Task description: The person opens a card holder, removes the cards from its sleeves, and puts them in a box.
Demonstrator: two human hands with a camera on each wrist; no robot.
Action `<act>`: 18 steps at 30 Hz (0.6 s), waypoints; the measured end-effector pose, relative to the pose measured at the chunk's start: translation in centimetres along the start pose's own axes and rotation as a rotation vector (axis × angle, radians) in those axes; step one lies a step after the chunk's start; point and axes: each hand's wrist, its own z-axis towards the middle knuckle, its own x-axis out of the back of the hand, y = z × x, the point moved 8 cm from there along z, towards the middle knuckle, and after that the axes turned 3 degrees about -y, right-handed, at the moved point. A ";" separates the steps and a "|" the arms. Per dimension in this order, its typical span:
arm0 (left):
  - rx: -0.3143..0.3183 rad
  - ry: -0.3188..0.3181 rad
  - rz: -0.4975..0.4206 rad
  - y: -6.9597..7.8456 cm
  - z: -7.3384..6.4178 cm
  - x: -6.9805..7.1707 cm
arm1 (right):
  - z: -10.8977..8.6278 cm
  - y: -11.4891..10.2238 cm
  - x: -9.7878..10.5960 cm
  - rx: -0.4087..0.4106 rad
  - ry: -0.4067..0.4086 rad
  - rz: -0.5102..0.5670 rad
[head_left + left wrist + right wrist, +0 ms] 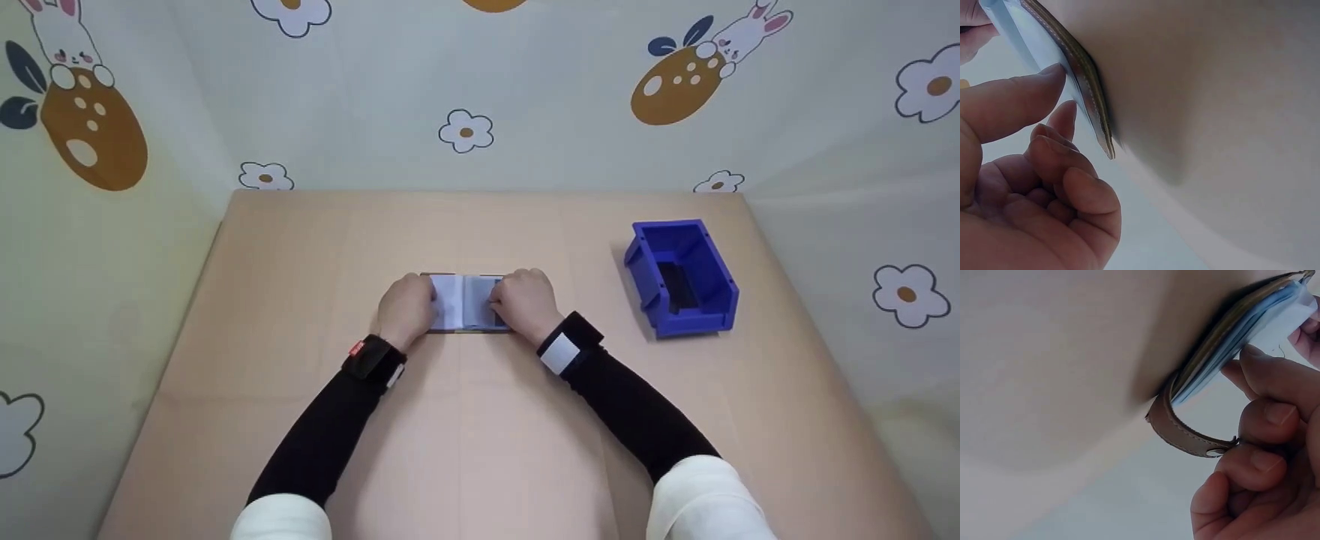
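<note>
White cloth cuffs [281, 517] over close-fitting black fabric sleeves [319, 442] sit nearest, and the forearms reach forward to a small brown stitched leather-look holder [462, 304] with soft bluish plastic pages [1033, 34]. It lies spread flat on the pale wood-toned surface [262, 337], between the hands. The left hand [405, 307] has its fingers curled, thumb and forefinger pinching at the left edge of the pages; the right hand [527, 301] is curled likewise, pinching the right edge. A brown strap [1182, 436] with a round metal snap [1216, 453] loops out beside the right fingers; I cannot tell whether they grip it.

The likeliest trouble is uneven pulling: the limp pages could crease, or slip from a pinch taken so near their edge. Should one hand let go, the light holder might skid or swing round. The strap, curving up by the right fingers, could snag on them or get trapped under the cover.

Farther out to the right, well apart, stands a blue plastic bin [694, 324], something dark on its floor that I cannot identify; the right hand lies between it and the holder. A flower-and-rabbit printed curtain [375, 112] hangs behind.
</note>
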 end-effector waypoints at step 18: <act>-0.026 0.023 0.019 0.0 0.0 0.0 | 1.2 -1.7 0.0 0.092 0.054 0.032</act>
